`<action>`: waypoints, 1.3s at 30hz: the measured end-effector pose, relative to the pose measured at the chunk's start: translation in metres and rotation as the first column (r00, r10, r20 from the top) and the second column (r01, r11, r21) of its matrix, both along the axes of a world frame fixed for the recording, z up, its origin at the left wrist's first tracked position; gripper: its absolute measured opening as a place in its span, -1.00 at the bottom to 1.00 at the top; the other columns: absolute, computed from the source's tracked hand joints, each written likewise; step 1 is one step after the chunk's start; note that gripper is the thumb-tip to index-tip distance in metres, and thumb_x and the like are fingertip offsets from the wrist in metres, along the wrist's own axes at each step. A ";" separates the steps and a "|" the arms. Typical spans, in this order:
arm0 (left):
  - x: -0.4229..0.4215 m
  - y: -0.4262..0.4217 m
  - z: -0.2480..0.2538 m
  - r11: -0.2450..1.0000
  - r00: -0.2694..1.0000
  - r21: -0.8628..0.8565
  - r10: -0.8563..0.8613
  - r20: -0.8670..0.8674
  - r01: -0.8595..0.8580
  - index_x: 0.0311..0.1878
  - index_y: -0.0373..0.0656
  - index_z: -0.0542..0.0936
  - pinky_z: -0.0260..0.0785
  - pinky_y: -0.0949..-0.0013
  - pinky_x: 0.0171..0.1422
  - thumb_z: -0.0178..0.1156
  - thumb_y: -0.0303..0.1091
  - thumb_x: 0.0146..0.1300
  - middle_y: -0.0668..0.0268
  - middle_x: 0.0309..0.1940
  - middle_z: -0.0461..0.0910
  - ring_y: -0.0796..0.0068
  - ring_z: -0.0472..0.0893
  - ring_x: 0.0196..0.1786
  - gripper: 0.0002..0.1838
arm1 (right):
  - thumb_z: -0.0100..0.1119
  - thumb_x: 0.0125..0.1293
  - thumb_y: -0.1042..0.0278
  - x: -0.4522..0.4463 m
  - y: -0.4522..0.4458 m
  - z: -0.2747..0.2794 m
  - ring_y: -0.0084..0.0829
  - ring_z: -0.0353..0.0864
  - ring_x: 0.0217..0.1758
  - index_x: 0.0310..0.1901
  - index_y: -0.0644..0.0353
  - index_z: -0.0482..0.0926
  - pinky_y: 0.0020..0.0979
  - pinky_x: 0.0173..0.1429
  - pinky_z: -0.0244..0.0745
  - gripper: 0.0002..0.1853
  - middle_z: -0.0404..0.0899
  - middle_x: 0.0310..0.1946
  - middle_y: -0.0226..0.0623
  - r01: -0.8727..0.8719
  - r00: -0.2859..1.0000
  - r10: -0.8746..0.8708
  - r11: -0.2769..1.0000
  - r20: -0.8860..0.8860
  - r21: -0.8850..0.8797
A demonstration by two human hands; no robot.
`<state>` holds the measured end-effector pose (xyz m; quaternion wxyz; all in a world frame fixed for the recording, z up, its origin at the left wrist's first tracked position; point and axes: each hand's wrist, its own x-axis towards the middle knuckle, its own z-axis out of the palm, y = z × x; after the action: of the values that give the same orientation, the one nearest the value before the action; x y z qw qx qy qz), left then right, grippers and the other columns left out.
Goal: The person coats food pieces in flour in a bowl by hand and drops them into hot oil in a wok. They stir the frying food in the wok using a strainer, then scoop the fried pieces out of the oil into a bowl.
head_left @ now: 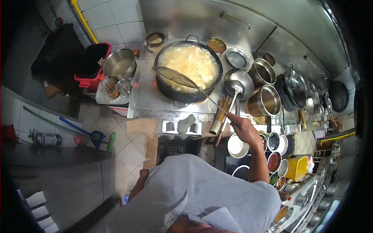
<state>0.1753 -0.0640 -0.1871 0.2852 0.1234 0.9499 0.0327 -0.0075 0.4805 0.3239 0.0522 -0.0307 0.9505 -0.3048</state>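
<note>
My right hand point(241, 126) is closed around the long handle of a wire skimmer point(176, 76). The skimmer's dark mesh head hangs over the near left part of a large black wok point(189, 97), tilted above its rim. Inside the wok, pale yellow food bubbles in frothy oil point(190, 60). My left hand point(143, 173) is low beside my body, partly covered by my grey shirt, and its fingers do not show clearly. Just right of the wok lies a perforated metal ladle point(241, 82), its handle pointing toward me beside a bamboo brush point(220, 116).
Steel pots point(265, 101) and a shallow metal bowl point(237, 58) stand right of the wok. Left are a steel pot point(118, 64), a bottle point(109, 87) and a red bin point(86, 82). Sauce containers point(274, 161) and a yellow tub point(297, 168) sit at my right.
</note>
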 end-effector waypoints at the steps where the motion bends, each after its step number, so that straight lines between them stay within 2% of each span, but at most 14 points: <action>1: -0.002 0.002 -0.001 1.000 1.000 0.000 -0.006 0.000 0.006 -0.46 -0.04 0.71 0.52 0.05 -0.26 0.24 -0.35 -0.03 0.13 -0.44 0.69 0.10 0.70 -0.32 -0.91 | 0.11 0.30 0.48 0.001 0.000 -0.014 0.10 0.66 -0.11 0.27 0.00 0.49 -0.06 0.00 0.54 -0.52 0.64 -0.12 0.09 -0.003 0.999 0.005 0.999 -0.041 0.044; 4: -0.014 0.013 0.004 0.988 0.992 0.098 0.124 -0.037 -0.120 -0.46 -0.05 0.71 0.52 0.08 -0.26 0.21 -0.33 0.01 0.14 -0.43 0.69 0.13 0.70 -0.32 -0.89 | 0.10 0.29 0.52 -0.012 -0.021 -0.043 0.04 0.62 0.07 0.28 0.12 0.47 -0.21 0.13 0.52 -0.51 0.61 0.01 0.11 0.098 0.981 -0.108 0.993 0.161 0.065; 6: -0.022 0.016 0.016 0.965 0.974 0.160 0.220 -0.060 -0.208 -0.46 -0.06 0.71 0.52 0.10 -0.27 0.20 -0.31 0.04 0.15 -0.43 0.69 0.15 0.70 -0.32 -0.87 | 0.10 0.28 0.52 -0.019 -0.036 -0.056 0.03 0.64 0.05 0.29 0.12 0.46 -0.20 0.08 0.53 -0.49 0.63 -0.04 0.10 0.113 0.984 -0.120 0.992 0.129 0.062; 9: -0.023 0.003 0.015 0.994 0.997 0.106 0.007 -0.071 0.000 -0.48 -0.06 0.70 0.52 0.13 -0.28 0.19 -0.30 0.07 0.19 -0.44 0.70 0.21 0.70 -0.34 -0.86 | 0.08 0.31 0.49 -0.034 -0.048 -0.092 -0.04 0.65 0.08 0.30 0.18 0.45 -0.22 0.12 0.50 -0.51 0.61 0.02 0.12 0.140 0.990 -0.142 0.982 -0.014 -0.129; 11: -0.030 0.021 0.052 0.815 0.848 0.236 0.497 0.186 -0.529 -0.48 -0.05 0.70 0.52 0.13 -0.28 0.19 -0.30 0.07 0.20 -0.45 0.69 0.22 0.70 -0.34 -0.87 | 0.09 0.32 0.49 -0.043 -0.049 -0.100 -0.10 0.64 0.12 0.30 0.20 0.45 -0.26 0.16 0.48 -0.52 0.60 0.05 0.14 0.176 0.984 -0.177 0.963 0.012 -0.206; 12: -0.032 0.026 0.065 0.376 0.429 0.208 0.777 0.461 -0.903 -0.48 -0.04 0.70 0.52 0.13 -0.28 0.20 -0.31 0.07 0.22 -0.46 0.69 0.23 0.70 -0.35 -0.87 | 0.09 0.32 0.49 -0.049 -0.050 -0.108 -0.15 0.63 0.17 0.30 0.21 0.45 -0.30 0.21 0.46 -0.52 0.59 0.08 0.16 0.211 0.977 -0.208 0.937 0.040 -0.277; 13: -0.031 0.022 0.062 0.373 0.427 0.208 0.780 0.459 -0.904 -0.48 -0.04 0.70 0.52 0.13 -0.28 0.20 -0.31 0.07 0.22 -0.46 0.69 0.23 0.70 -0.35 -0.87 | 0.12 0.32 0.48 -0.055 -0.046 -0.115 -0.22 0.62 0.19 0.29 0.22 0.45 -0.33 0.20 0.45 -0.52 0.61 0.06 0.14 0.176 0.976 -0.205 0.938 -0.070 -0.298; 14: -0.029 0.019 0.058 0.820 0.799 0.104 0.507 0.325 -0.563 -0.47 -0.05 0.70 0.53 0.12 -0.28 0.20 -0.31 0.06 0.21 -0.45 0.70 0.21 0.71 -0.35 -0.88 | 0.12 0.32 0.48 -0.060 -0.039 -0.119 -0.22 0.62 0.19 0.29 0.22 0.45 -0.33 0.20 0.45 -0.52 0.61 0.06 0.14 0.173 0.977 -0.203 0.938 -0.070 -0.299; 15: -0.026 0.015 0.050 0.995 0.987 -0.070 0.087 0.137 -0.078 -0.47 -0.05 0.70 0.53 0.10 -0.28 0.20 -0.32 0.05 0.20 -0.45 0.70 0.20 0.71 -0.34 -0.88 | 0.12 0.32 0.48 -0.068 -0.033 -0.115 -0.21 0.62 0.18 0.29 0.23 0.46 -0.32 0.20 0.45 -0.52 0.61 0.07 0.12 0.193 0.969 -0.230 0.935 -0.094 -0.297; 18: -0.004 0.005 0.007 0.995 0.997 -0.084 -0.058 0.048 0.061 -0.45 -0.05 0.71 0.53 0.08 -0.28 0.15 -0.30 0.10 0.18 -0.42 0.71 0.17 0.72 -0.32 -0.83 | 0.09 0.31 0.48 -0.086 -0.015 -0.093 -0.12 0.62 0.17 0.27 0.22 0.47 -0.26 0.21 0.46 -0.53 0.61 0.05 0.13 0.239 0.947 -0.280 0.942 -0.157 -0.236; 21: 0.003 0.009 0.016 0.999 1.000 -0.043 0.009 0.025 -0.008 -0.45 -0.05 0.71 0.53 0.08 -0.28 0.15 -0.29 0.10 0.18 -0.42 0.71 0.17 0.72 -0.32 -0.83 | 0.06 0.27 0.46 -0.095 -0.001 -0.058 -0.02 0.59 0.18 0.26 0.18 0.49 -0.22 0.24 0.46 -0.52 0.60 0.04 0.15 0.356 0.934 -0.358 0.933 -0.019 -0.060; 23: 0.005 0.010 0.015 0.999 0.999 -0.035 0.027 0.027 -0.026 -0.45 -0.05 0.72 0.53 0.08 -0.28 0.15 -0.29 0.10 0.18 -0.42 0.71 0.17 0.72 -0.31 -0.83 | 0.05 0.19 0.51 -0.100 0.017 -0.064 0.07 0.61 0.09 0.28 0.16 0.46 -0.11 0.21 0.49 -0.45 0.59 -0.01 0.20 0.330 0.932 -0.316 0.943 -0.175 0.052; 30: 0.002 0.013 0.012 0.999 0.999 -0.034 0.031 0.017 -0.031 -0.45 -0.05 0.72 0.53 0.08 -0.28 0.15 -0.29 0.10 0.18 -0.41 0.71 0.16 0.72 -0.31 -0.83 | 0.07 0.23 0.43 -0.093 0.036 -0.065 0.00 0.55 0.22 0.26 0.17 0.50 -0.24 0.29 0.42 -0.49 0.58 0.08 0.14 0.289 0.957 -0.289 0.957 -0.016 0.002; 39: -0.032 0.014 0.015 0.987 0.998 -0.153 -0.054 0.010 0.055 -0.44 -0.05 0.72 0.53 0.09 -0.27 0.16 -0.29 0.11 0.18 -0.41 0.71 0.15 0.72 -0.31 -0.83 | 0.08 0.21 0.48 -0.027 0.030 -0.016 0.09 0.61 0.06 0.22 0.18 0.52 -0.13 0.15 0.48 -0.51 0.59 -0.07 0.24 0.241 0.971 -0.240 0.966 -0.023 0.096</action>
<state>0.1432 -0.0503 -0.1722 0.2976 0.1269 0.9450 -0.0478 -0.0344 0.5108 0.3080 0.0112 0.0856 0.9613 -0.2616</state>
